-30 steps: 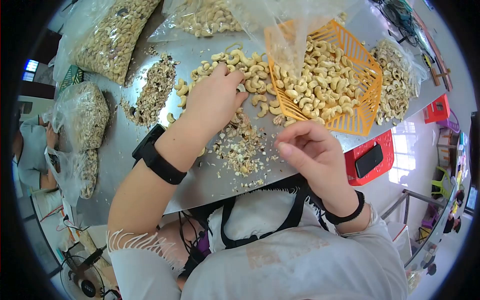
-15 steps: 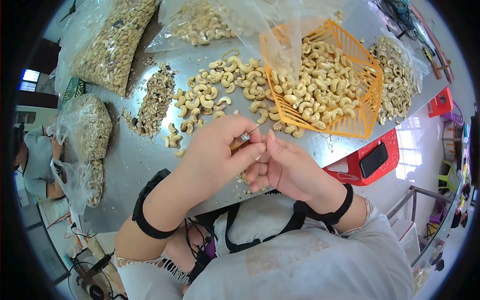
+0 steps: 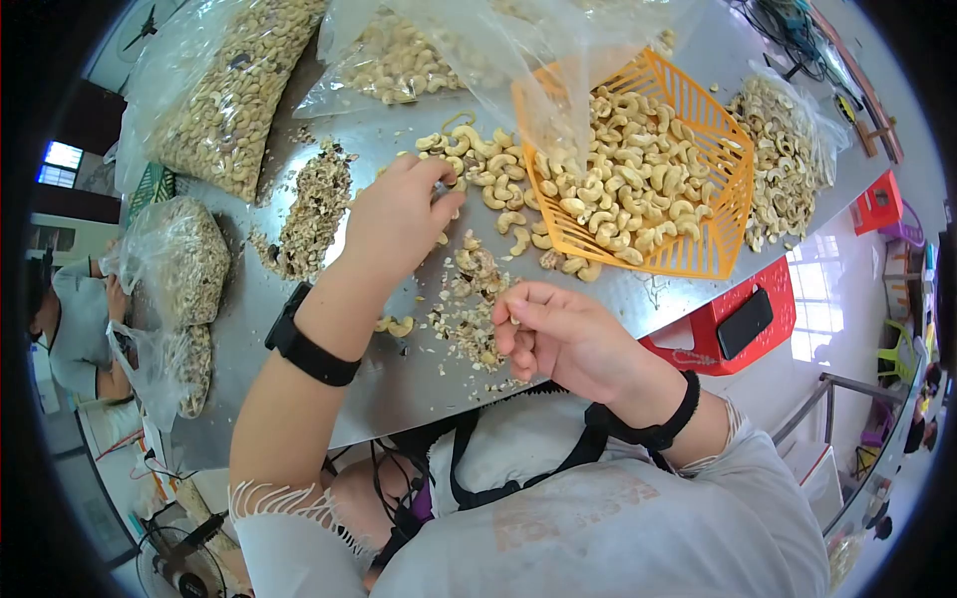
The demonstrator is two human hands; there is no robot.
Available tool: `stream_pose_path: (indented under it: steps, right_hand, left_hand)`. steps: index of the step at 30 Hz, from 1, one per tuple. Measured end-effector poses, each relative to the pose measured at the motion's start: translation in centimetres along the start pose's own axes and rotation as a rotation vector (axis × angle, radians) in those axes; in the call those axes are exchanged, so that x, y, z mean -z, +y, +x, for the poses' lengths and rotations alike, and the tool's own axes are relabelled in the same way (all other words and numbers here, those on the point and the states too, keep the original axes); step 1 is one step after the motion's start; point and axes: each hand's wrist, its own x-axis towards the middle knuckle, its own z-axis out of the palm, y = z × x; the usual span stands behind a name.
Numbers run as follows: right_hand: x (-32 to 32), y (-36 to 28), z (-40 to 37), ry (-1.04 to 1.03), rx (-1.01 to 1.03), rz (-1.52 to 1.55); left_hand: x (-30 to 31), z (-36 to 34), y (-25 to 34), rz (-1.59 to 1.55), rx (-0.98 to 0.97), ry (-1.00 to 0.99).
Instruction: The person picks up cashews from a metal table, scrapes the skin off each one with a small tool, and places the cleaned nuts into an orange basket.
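Note:
My left hand point(image 3: 399, 214) is palm down over the left side of the loose cashew pile point(image 3: 469, 149), fingers curled around something dark, mostly hidden. Nearer my body, my right hand point(image 3: 563, 324) is half turned up, its thumb pressed to the curled fingers; a small pale bit shows at the fingertips, too small to name. Beside it on the metal table point(image 3: 399, 379) lie scattered skin and nut crumbs point(image 3: 469, 309). An orange slotted basket point(image 3: 733, 189) with whole cashews point(image 3: 648, 169) stands beyond my right hand.
A heap of broken bits point(image 3: 314, 214) lies at the left. Plastic bags of nuts point(image 3: 234, 105) stand at the back and left; another bag point(image 3: 783, 159) is at the right. A phone point(image 3: 745, 324) rests on a red stool point(image 3: 698, 329). Another person point(image 3: 80, 329) is at the far left.
My hands have parted. The left one has moved up and left to the cashew pile, uncovering the crumbs; the right one has stayed close to its place, slightly lower.

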Motion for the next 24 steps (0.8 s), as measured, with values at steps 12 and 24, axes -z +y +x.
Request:
stream_pose_path:
  steps: [12, 24]
  right_hand:
    - [-2.1, -1.2, -2.1, -0.016, 0.063, -0.349]
    - [-5.4, -1.6, -5.8, -0.415, 0.690, -0.631]
  left_hand:
    - [-0.8, 0.0, 1.0, 0.162, -0.148, 0.104]
    - [-0.1, -2.4, 0.7, -0.040, 0.034, -0.074]
